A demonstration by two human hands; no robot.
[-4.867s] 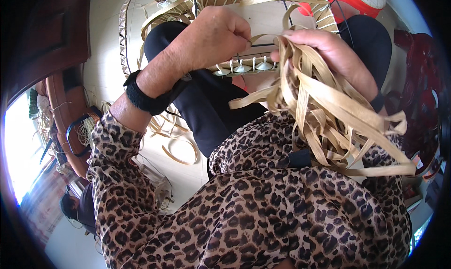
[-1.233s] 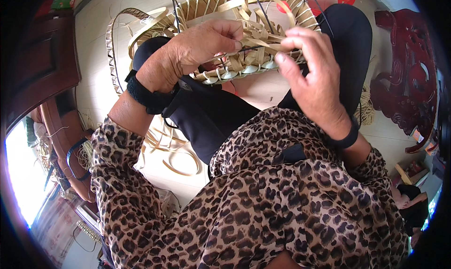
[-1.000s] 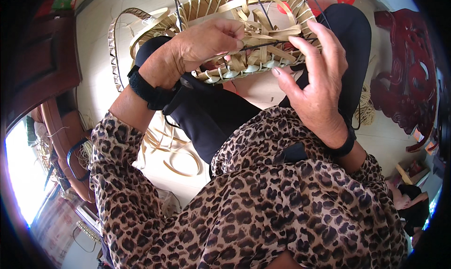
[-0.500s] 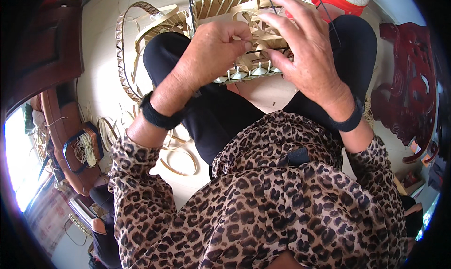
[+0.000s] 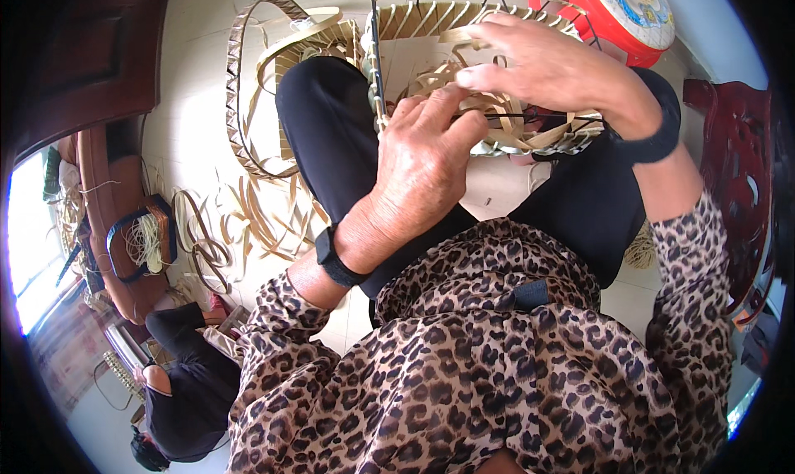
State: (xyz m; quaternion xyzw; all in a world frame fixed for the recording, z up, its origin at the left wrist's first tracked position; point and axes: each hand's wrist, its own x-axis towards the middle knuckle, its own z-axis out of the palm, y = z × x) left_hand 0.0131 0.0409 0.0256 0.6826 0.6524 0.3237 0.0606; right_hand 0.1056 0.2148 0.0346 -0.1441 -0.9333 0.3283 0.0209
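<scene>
A half-made woven basket [image 5: 406, 20] with a dark wire frame and pale lashed strips rests at my knees. My left hand [image 5: 431, 155] is closed over its near side, fingers curled, the part it grips hidden beneath them. Above the basket's opening my right hand [image 5: 551, 64] is held with thumb and fingers apart, and I see nothing between them. Loose flat tan strips [image 5: 505, 122] lie tangled inside the basket, below the right hand. Part of the near rim is covered by my hands.
Left of my knee stand another basket piece with a tall hoop handle [image 5: 236, 85] and scattered strips [image 5: 265, 217] on the floor. A red stool [image 5: 629, 14] is at the far right, near carved dark-red furniture [image 5: 733, 168]. A person in dark clothes [image 5: 190, 408] sits at lower left.
My left hand has moved nearer and right, from a pinch above the rim to curled over the near side. The right hand has swung sideways over the opening. The view has shifted.
</scene>
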